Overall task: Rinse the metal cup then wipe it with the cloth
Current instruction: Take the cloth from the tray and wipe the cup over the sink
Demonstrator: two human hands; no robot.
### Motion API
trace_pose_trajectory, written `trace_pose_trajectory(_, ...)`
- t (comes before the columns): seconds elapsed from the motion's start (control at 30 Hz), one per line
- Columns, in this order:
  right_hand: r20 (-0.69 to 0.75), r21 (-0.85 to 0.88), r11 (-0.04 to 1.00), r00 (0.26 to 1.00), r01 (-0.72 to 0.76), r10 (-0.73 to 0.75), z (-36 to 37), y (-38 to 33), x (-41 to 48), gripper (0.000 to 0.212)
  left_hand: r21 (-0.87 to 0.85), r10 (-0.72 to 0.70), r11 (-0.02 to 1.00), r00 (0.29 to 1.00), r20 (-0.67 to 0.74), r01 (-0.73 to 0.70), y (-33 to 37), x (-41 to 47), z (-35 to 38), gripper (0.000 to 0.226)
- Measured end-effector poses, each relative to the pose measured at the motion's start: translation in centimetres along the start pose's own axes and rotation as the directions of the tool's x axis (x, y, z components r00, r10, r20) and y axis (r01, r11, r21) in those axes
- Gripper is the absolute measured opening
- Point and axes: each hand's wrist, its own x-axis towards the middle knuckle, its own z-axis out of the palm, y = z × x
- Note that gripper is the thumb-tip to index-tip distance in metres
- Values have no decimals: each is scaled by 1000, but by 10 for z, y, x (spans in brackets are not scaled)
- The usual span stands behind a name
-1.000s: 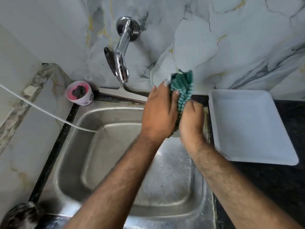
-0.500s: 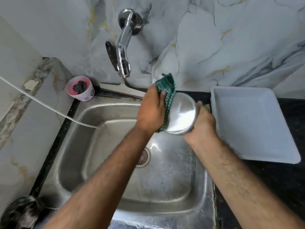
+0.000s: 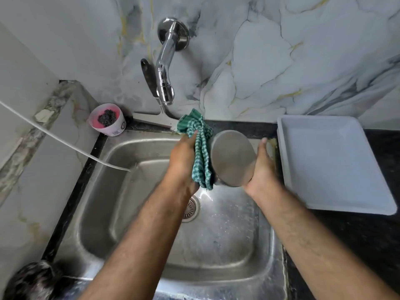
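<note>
Over the back of the steel sink, my right hand holds the metal cup on its side, its flat round base turned up toward me. My left hand grips a green checked cloth and presses it against the cup's left side. The cloth bunches above my fingers and hangs down past the cup's lower edge. The cup's mouth is hidden.
A chrome tap juts from the marble wall, with no water running. A pink tub with a dark scrubber sits at the sink's back left corner. A white tray lies on the black counter to the right. A white hose crosses the left.
The cup, hidden between hands and cloth a second ago, now shows its base. The cloth has slid from the cup's top down its left side. Both hands stayed over the sink.
</note>
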Motion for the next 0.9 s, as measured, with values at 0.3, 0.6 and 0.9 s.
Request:
trace_pose_trajectory(0.3,553,23,1000,833,19,-28,11,29,-21,60,261,260,912,938,227,-316,-12,6,-3,8)
trace_pose_trajectory(0.6,509,100,992,853,74,-115,7,3,-10,48,664,113,-245,659,744,-707,8,27,-4,30)
trace_pose_trajectory(0.9,490,36,986,857,163,-160,24,-4,-20,23,698,444,-473,538,716,-538,1,22,10,14)
